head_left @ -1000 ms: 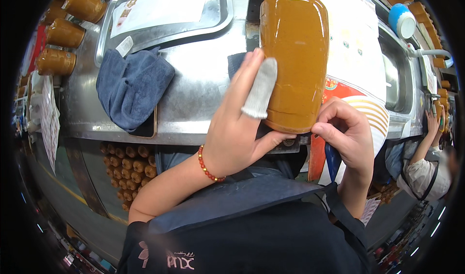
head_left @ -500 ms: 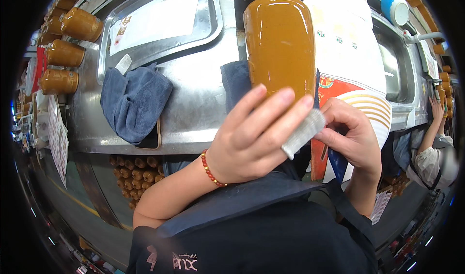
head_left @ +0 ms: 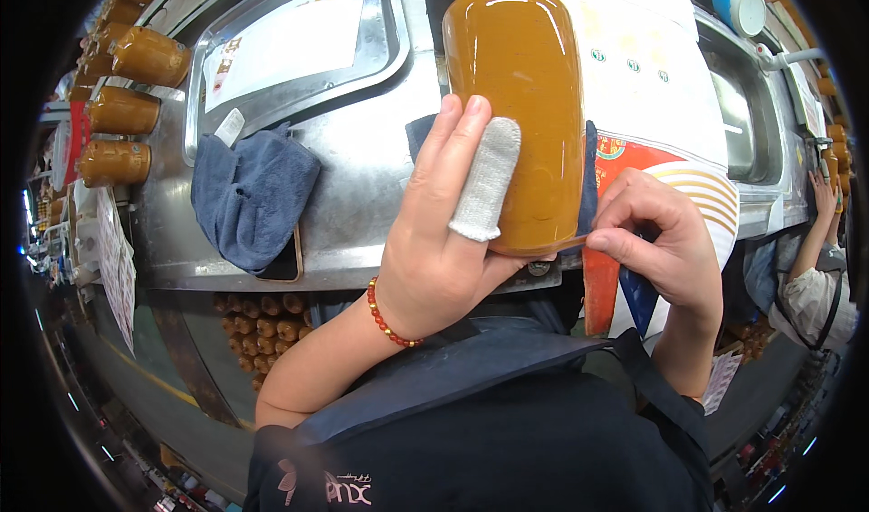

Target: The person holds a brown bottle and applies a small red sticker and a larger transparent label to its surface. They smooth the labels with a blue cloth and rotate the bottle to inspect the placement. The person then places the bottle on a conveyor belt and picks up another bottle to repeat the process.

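Note:
A large flat bottle (head_left: pixel 534 86) of amber-brown colour, with a clear neck, lies on its side on a blue cloth (head_left: pixel 589 163), base toward me. My left hand (head_left: pixel 444 213) lies along its lower left, fingers stretched over the upper face and thumb at the base edge. A grey knitted sleeve (head_left: pixel 489 172) covers one finger of that hand. At the bottle's lower right corner, my right hand (head_left: pixel 661 231) is closed in a pinch, thumb against forefinger. A thin strip seems to run from the bottle's base edge to this pinch; what it is I cannot make out.
A crumpled blue towel (head_left: pixel 253 195) partly covers a phone (head_left: pixel 291 263) at the steel table's front edge. Behind are a steel tray (head_left: pixel 398 50) with papers and brown bottles (head_left: pixel 122 109). Right: a printed white-and-red sheet (head_left: pixel 625 105), a sink (head_left: pixel 724 95), a blue-white container (head_left: pixel 747 11), another person's hand (head_left: pixel 824 195).
My left hand has moved left, away from my right hand, and now rests on the bottle. The sleeved finger lies on its surface. My right hand keeps its pinch near the base.

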A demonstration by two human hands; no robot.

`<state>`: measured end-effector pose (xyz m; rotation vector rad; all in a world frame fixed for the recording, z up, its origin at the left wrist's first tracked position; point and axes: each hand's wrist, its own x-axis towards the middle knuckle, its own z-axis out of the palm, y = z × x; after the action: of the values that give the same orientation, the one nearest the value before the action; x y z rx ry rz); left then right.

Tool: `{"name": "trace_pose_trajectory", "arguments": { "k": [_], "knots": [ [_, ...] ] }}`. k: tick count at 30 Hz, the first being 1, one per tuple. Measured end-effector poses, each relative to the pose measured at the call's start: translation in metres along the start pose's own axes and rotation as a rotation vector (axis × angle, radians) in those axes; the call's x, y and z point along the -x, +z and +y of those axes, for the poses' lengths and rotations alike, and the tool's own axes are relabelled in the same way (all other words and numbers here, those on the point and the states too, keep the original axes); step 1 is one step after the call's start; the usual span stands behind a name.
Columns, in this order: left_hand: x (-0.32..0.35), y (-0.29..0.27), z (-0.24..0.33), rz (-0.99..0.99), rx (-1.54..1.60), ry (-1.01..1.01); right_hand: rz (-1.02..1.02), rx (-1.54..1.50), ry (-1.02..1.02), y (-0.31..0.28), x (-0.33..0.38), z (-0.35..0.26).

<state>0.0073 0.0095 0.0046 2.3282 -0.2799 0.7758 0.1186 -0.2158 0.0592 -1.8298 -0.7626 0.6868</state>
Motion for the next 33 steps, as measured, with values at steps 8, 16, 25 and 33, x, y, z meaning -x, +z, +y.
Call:
{"name": "trace_pose_trajectory", "arguments": {
  "k": [8,16,25,33],
  "knots": [
    [0.011,-0.005,-0.007,-0.064,0.116,-0.09,-0.019,-0.032,0.054,0.004,-0.003,-0.006],
    [0.014,-0.01,-0.002,-0.09,0.375,-0.239,0.008,-0.035,-0.054,0.002,0.005,-0.014],
    [0.015,-0.006,0.0,-0.065,0.392,-0.313,0.064,-0.008,-0.125,0.005,0.007,-0.022],
    [0.016,-0.005,0.0,-0.068,0.399,-0.302,0.071,0.046,-0.11,0.005,0.007,-0.014]
  ]
}}
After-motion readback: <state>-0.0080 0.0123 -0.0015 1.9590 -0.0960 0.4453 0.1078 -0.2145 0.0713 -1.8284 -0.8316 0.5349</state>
